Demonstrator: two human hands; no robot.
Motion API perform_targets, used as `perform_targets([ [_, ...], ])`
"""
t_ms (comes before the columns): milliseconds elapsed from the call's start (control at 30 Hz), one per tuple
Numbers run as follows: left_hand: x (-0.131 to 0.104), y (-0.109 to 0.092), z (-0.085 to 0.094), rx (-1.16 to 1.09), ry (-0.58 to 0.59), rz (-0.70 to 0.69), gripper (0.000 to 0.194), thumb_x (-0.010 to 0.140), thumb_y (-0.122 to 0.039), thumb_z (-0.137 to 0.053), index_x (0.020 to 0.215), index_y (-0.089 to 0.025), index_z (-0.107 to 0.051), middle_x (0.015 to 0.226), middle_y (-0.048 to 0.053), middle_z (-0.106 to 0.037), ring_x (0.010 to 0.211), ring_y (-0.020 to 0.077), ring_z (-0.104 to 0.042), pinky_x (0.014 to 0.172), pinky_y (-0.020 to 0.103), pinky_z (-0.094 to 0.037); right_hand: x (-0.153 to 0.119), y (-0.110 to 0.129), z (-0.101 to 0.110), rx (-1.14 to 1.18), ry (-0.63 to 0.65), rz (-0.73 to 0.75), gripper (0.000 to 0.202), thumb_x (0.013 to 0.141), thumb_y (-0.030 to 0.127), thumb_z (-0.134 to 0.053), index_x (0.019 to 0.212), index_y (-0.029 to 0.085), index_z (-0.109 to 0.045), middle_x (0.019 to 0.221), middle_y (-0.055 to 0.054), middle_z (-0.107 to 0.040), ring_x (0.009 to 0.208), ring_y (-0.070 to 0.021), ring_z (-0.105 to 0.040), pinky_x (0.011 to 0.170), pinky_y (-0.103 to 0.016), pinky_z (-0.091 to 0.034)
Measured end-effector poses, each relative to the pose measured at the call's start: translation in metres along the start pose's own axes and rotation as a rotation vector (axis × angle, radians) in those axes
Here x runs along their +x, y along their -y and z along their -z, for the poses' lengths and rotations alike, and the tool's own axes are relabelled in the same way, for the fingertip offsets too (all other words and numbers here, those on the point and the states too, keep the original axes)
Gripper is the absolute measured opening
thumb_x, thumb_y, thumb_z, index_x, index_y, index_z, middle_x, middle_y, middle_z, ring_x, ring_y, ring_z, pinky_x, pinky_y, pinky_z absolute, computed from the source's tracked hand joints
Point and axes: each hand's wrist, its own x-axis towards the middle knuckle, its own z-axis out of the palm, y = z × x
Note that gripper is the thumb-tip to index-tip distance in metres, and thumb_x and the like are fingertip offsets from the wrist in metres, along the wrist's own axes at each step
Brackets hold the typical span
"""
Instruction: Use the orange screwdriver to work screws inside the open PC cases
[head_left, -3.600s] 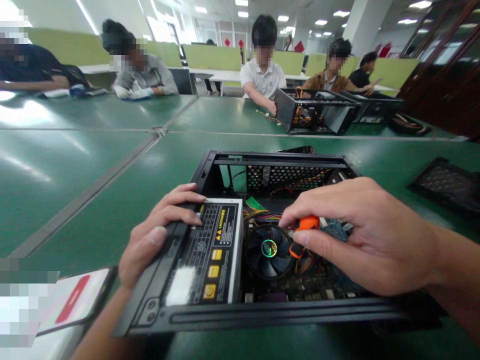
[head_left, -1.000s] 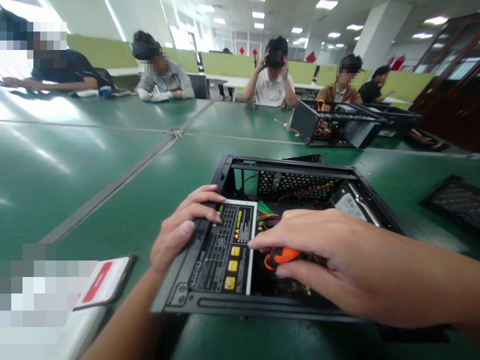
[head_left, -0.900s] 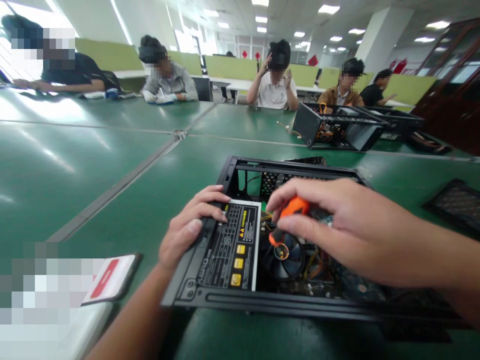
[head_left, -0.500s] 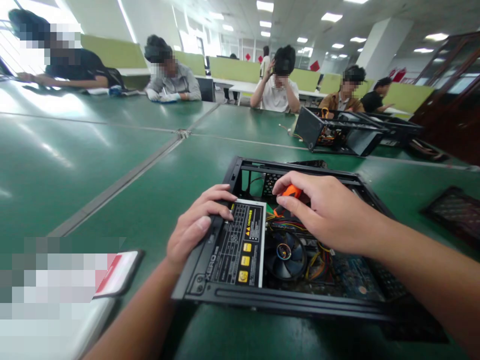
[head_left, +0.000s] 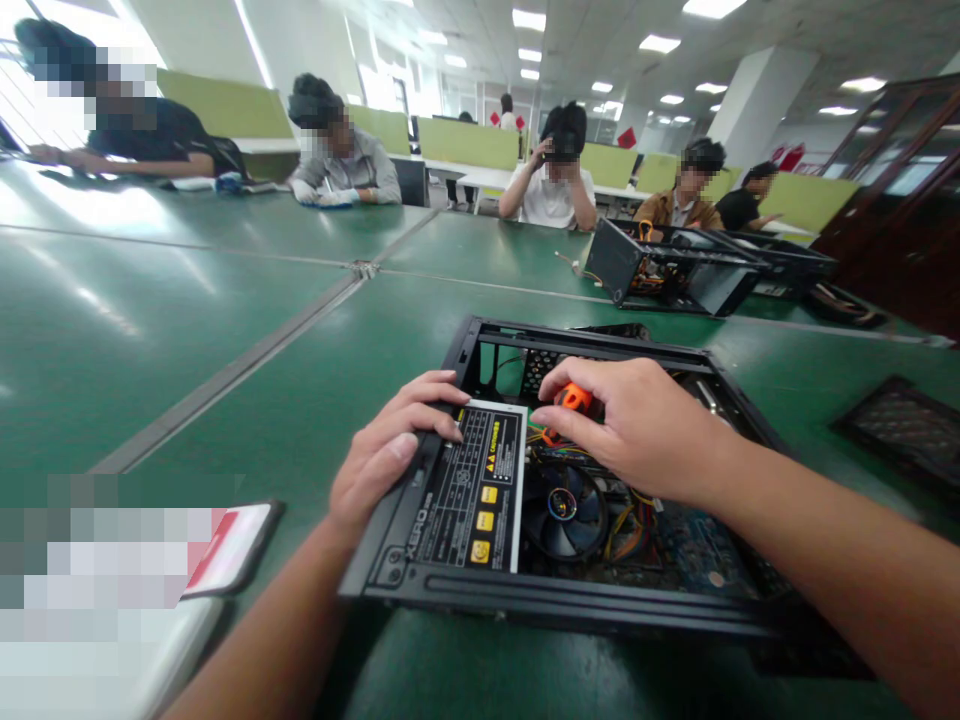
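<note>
An open black computer case (head_left: 600,603) lies on its side on the green table. At its left end is a power supply (head_left: 469,490) with a black and yellow label. My left hand (head_left: 397,440) rests on the case edge and the label's upper corner, fingers apart, holding nothing. My right hand (head_left: 637,430) is closed on an orange and black screwdriver (head_left: 576,398), over the inside of the case; the tool's tip is hidden. Below the right hand are a black fan (head_left: 564,508), coloured wires (head_left: 634,535) and a blue circuit board (head_left: 701,560).
Another open case (head_left: 667,270) lies farther back at the right. A black mesh panel (head_left: 900,430) is at the right edge. A red and white object (head_left: 238,545) lies at lower left. Several people sit across the green table (head_left: 270,350).
The right hand and screwdriver have shifted slightly, and the orange handle is tilted a little differently. The left hand keeps its place on the case. The view has moved slightly.
</note>
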Motion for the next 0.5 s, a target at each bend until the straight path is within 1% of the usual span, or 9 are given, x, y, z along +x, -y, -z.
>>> perform_targets([
  [67, 0.0, 0.002, 0.0, 0.001, 0.012, 0.002, 0.035, 0.094, -0.042, -0.042, 0.093, -0.019, -0.069, 0.124, 0.011, -0.065, 0.136, 0.0333, -0.042, 0.117, 0.052, -0.03, 0.001, 0.0, -0.003, -0.027, 0.021, -0.001, 0.02, 0.095, 0.036, -0.058, 0.098, 0.017, -0.066, 0.089, -0.005, -0.072, 0.079, -0.0194, -0.065, 0.072, -0.03, -0.042],
  [167, 0.003, 0.003, 0.002, 0.019, 0.012, 0.002, 0.034, 0.09, -0.042, -0.046, 0.089, -0.017, -0.069, 0.12, 0.013, -0.067, 0.134, 0.0343, -0.043, 0.116, 0.053, -0.032, -0.001, 0.005, 0.001, 0.11, 0.094, 0.054, 0.025, 0.097, 0.025, -0.053, 0.121, 0.017, -0.057, 0.104, -0.006, -0.071, 0.09, -0.0189, -0.065, 0.08, -0.031, -0.045],
  [233, 0.008, -0.002, 0.009, 0.032, 0.026, 0.021, 0.031, 0.086, -0.041, -0.051, 0.086, -0.017, -0.071, 0.117, 0.012, -0.069, 0.132, 0.0347, -0.047, 0.114, 0.053, -0.035, -0.01, 0.014, 0.015, 0.241, 0.074, 0.075, 0.032, 0.097, 0.019, -0.049, 0.129, 0.019, -0.052, 0.104, -0.005, -0.069, 0.091, -0.0167, -0.063, 0.082, -0.031, -0.046],
  [267, 0.013, -0.008, 0.014, 0.043, 0.05, 0.046, 0.029, 0.085, -0.04, -0.053, 0.085, -0.018, -0.072, 0.117, 0.011, -0.07, 0.13, 0.0345, -0.049, 0.113, 0.053, -0.036, -0.019, 0.02, 0.026, 0.291, 0.013, 0.069, 0.031, 0.097, 0.019, -0.048, 0.128, 0.021, -0.052, 0.102, -0.004, -0.067, 0.089, -0.0161, -0.062, 0.08, -0.031, -0.047],
  [333, 0.025, -0.03, 0.021, 0.119, 0.127, 0.132, 0.027, 0.084, -0.04, -0.056, 0.086, -0.019, -0.073, 0.114, 0.009, -0.072, 0.126, 0.033, -0.054, 0.11, 0.05, -0.041, -0.045, 0.031, 0.05, 0.392, -0.228, 0.042, 0.028, 0.095, 0.018, -0.049, 0.121, 0.027, -0.058, 0.096, -0.002, -0.064, 0.083, -0.0155, -0.06, 0.076, -0.031, -0.049],
  [400, 0.039, -0.065, 0.019, 0.307, 0.211, 0.228, 0.028, 0.086, -0.042, -0.056, 0.089, -0.022, -0.074, 0.11, 0.007, -0.074, 0.117, 0.0301, -0.062, 0.104, 0.045, -0.046, -0.084, 0.033, 0.07, 0.513, -0.547, -0.001, 0.024, 0.091, 0.018, -0.054, 0.108, 0.031, -0.065, 0.085, 0.0, -0.061, 0.069, -0.0145, -0.057, 0.074, -0.033, -0.051],
  [433, 0.046, -0.085, 0.011, 0.437, 0.248, 0.26, 0.029, 0.087, -0.044, -0.055, 0.09, -0.023, -0.075, 0.106, 0.006, -0.075, 0.109, 0.0287, -0.065, 0.1, 0.043, -0.049, -0.105, 0.03, 0.077, 0.556, -0.708, -0.028, 0.021, 0.088, 0.019, -0.056, 0.102, 0.032, -0.067, 0.076, 0.0, -0.058, 0.059, -0.0133, -0.053, 0.074, -0.035, -0.052],
  [467, 0.053, -0.106, -0.002, 0.577, 0.3, 0.273, 0.03, 0.087, -0.045, -0.055, 0.089, -0.023, -0.075, 0.103, 0.007, -0.075, 0.1, 0.0278, -0.068, 0.094, 0.041, -0.051, -0.126, 0.023, 0.079, 0.538, -0.861, -0.122, 0.018, 0.087, 0.022, -0.06, 0.099, 0.032, -0.069, 0.069, 0.0, -0.056, 0.052, -0.0132, -0.05, 0.073, -0.037, -0.053],
  [500, 0.061, -0.125, -0.02, 0.708, 0.353, 0.26, 0.033, 0.087, -0.047, -0.055, 0.086, -0.022, -0.076, 0.099, 0.009, -0.075, 0.094, 0.0281, -0.069, 0.089, 0.041, -0.053, -0.145, 0.012, 0.078, 0.457, -0.971, -0.253, 0.016, 0.086, 0.028, -0.063, 0.1, 0.032, -0.071, 0.067, -0.001, -0.057, 0.052, -0.0146, -0.051, 0.07, -0.037, -0.053],
])
